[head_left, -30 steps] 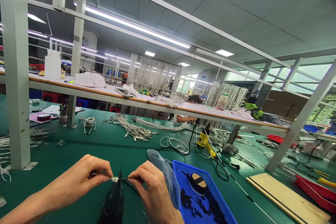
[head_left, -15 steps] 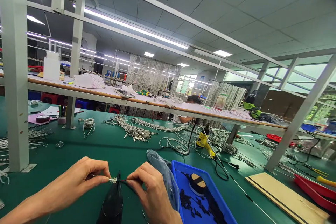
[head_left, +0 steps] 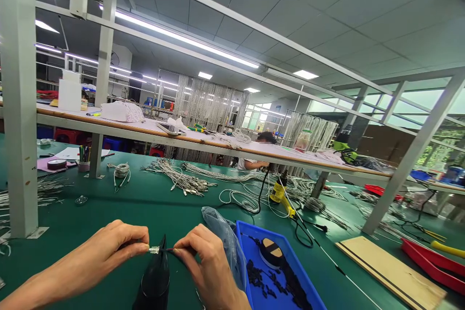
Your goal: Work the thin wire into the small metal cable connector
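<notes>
Above the black tool, our left hand pinches the silver connector; our right hand pinches the thin black wire. Its long axis runs left to right between both hands, left of the blue tray.

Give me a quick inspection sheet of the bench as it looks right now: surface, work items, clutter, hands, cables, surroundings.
Surface: green mat bench, with an upper shelf on white posts.
Job's things: thin wire with a small metal terminal, held over a black pointed tool.
Clutter: blue tray of small black parts, clear plastic bag, yellow tool, wooden board, red tray.
Grippers: left hand and right hand each pinch one end of the wire.
Cables: grey wire bundles and coils lie across the mat.
Surroundings: a person sits behind the shelf; ceiling strip lights are on.
</notes>
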Demonstrator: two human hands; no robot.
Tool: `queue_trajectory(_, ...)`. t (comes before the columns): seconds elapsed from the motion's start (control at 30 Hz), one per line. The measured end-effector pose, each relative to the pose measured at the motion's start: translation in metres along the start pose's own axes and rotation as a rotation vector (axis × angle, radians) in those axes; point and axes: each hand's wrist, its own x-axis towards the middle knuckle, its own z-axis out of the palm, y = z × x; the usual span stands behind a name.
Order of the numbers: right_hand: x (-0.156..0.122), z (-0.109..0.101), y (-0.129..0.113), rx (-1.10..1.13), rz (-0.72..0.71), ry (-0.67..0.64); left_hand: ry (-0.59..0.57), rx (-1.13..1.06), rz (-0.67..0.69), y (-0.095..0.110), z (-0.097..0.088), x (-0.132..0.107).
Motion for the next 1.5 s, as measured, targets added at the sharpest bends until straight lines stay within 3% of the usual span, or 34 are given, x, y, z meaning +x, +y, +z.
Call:
queue_trajectory(0.97, -0.001, 0.002, 0.003, 0.02, -0.016, 0.016, -0.018, 0.014, -0.007, -0.009, 0.005, 0.005)
queue_trajectory(1.17, -0.001, 0.003, 0.003, 0.017, -0.011, 0.029, -0.004, -0.017, -0.003, -0.004, 0.005, 0.003)
queue_trajectory(1.5, -0.001, 0.003, 0.005, 0.01, -0.028, 0.019, 0.057, -0.017, 0.014, -0.016, 0.009, 0.005)
